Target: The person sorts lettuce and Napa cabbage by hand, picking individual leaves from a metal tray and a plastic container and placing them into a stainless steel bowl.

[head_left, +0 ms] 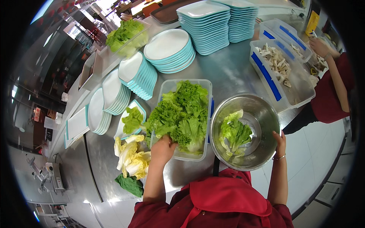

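A clear plastic bin stands on the steel counter, heaped with frilly green lettuce. At its near left corner my left hand has its fingers closed on the lettuce, the fingertips partly hidden among the leaves. To the right, my right hand grips the rim of a round stainless steel bowl, thumb on the inner side. A few loose lettuce leaves lie inside the bowl, which is held close to the bin at the counter's front edge.
Left of the bin are yellow cabbage leaves, a dark green leaf and a plate of cut green vegetable. Stacked plates line the far side. A blue-handled bin of sliced mushrooms sits right, near another person's arm.
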Demonstrator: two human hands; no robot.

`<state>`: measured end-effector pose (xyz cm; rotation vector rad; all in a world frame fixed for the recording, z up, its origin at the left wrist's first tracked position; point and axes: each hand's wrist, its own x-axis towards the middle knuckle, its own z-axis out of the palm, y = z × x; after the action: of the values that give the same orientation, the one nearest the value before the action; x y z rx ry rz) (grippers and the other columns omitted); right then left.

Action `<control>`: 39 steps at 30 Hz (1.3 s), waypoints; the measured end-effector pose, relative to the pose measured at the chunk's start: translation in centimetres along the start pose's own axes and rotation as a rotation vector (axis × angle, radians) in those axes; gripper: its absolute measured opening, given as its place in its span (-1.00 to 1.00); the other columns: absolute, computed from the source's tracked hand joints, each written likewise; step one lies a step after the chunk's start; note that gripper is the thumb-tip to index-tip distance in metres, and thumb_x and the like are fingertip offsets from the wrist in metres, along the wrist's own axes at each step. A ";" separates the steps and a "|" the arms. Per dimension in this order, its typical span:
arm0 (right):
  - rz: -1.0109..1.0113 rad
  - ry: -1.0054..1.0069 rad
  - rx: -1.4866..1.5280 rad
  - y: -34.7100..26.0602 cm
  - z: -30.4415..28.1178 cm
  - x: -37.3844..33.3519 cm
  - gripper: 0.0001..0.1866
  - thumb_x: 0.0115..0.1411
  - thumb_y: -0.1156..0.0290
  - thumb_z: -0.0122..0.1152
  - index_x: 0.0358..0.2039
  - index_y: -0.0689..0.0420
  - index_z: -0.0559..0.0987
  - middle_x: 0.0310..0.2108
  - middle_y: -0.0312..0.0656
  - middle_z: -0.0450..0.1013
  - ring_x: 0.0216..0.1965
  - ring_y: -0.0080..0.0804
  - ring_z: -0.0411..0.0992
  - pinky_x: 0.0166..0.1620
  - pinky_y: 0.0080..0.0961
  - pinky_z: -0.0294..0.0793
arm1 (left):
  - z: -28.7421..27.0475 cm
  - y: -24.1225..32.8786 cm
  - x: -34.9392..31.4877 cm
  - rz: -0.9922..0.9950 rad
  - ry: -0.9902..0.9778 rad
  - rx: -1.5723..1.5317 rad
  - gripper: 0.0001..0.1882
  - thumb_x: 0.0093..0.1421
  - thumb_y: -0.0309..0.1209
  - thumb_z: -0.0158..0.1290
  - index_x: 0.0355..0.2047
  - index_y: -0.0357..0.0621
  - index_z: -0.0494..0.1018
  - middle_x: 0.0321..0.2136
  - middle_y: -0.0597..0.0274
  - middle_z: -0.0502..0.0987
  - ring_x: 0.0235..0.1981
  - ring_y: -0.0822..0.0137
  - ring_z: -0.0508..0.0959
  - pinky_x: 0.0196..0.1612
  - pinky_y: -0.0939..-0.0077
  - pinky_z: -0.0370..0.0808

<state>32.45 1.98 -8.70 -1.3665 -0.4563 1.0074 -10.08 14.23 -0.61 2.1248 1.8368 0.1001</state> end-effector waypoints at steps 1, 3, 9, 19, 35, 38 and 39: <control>0.000 0.002 -0.013 0.2 -0.2 0.1 -0.66 0.04 0.41 0.06 -0.16 0.26 0.43 -0.37 -0.31 0.40 -0.36 -0.59 0.32 -0.27 -0.65 0.28 | -0.4 0.3 0.0 -0.011 0.010 0.003 -0.72 -0.01 -0.22 0.09 -0.45 -0.18 0.34 -0.51 0.07 0.49 -0.45 0.05 0.49 -0.39 0.22 0.40; 0.001 0.005 -0.017 0.2 -0.6 0.1 -0.66 0.04 0.41 0.06 -0.15 0.26 0.42 -0.36 -0.30 0.41 -0.35 -0.58 0.33 -0.26 -0.65 0.30 | -0.5 0.0 0.0 0.021 0.025 0.018 -0.73 -0.01 -0.22 0.10 -0.41 -0.14 0.37 -0.52 0.12 0.49 -0.46 0.10 0.50 -0.41 0.26 0.40; 0.003 0.009 0.007 -1.0 0.7 -0.6 -0.61 0.03 0.42 0.05 -0.10 0.29 0.39 -0.31 -0.24 0.43 -0.31 -0.51 0.36 -0.22 -0.61 0.33 | -4.4 5.4 -0.5 0.185 0.186 -0.405 -0.78 0.05 -0.32 0.07 -0.32 -0.15 0.41 -0.46 0.12 0.50 -0.47 0.22 0.52 -0.44 0.43 0.43; 0.004 -0.019 0.081 -1.4 1.0 -0.8 -0.60 0.04 0.45 0.06 -0.08 0.29 0.38 -0.27 -0.20 0.44 -0.28 -0.48 0.39 -0.19 -0.57 0.36 | 6.7 20.7 5.5 0.483 -0.473 0.439 -0.13 -0.03 0.11 0.04 0.07 -0.39 0.12 -0.39 -0.05 0.50 -0.36 0.12 0.54 -0.33 0.38 0.49; -0.022 -0.023 0.148 -0.6 0.3 -0.6 -0.60 0.02 0.45 0.08 -0.09 0.29 0.40 -0.28 -0.23 0.43 -0.28 -0.50 0.37 -0.17 -0.59 0.33 | 3.0 23.0 6.6 0.655 -0.347 -0.336 -0.47 -0.03 -0.53 0.03 -0.02 -0.14 0.11 -0.16 -0.11 0.37 -0.17 0.00 0.44 -0.15 0.30 0.40; -0.024 -0.038 0.138 -0.8 0.6 -0.5 -0.58 0.02 0.45 0.08 -0.07 0.28 0.39 -0.26 -0.22 0.43 -0.26 -0.49 0.37 -0.16 -0.57 0.33 | 0.2 20.7 6.4 0.583 -0.219 -0.594 -0.57 0.01 -0.52 0.06 -0.10 -0.15 0.19 -0.27 0.16 0.39 -0.32 0.40 0.43 -0.31 0.56 0.40; -0.025 -0.043 0.134 -0.8 0.7 -0.5 -0.58 0.02 0.45 0.08 -0.06 0.28 0.39 -0.26 -0.21 0.43 -0.26 -0.48 0.37 -0.16 -0.57 0.33 | -0.1 19.5 6.4 0.573 -0.209 -0.584 -0.58 0.01 -0.50 0.06 -0.12 -0.15 0.20 -0.29 0.14 0.41 -0.33 0.34 0.45 -0.32 0.52 0.39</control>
<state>31.93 2.04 -7.67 -1.2187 -0.4285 1.0303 9.48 18.25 4.10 2.0485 0.8883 0.4648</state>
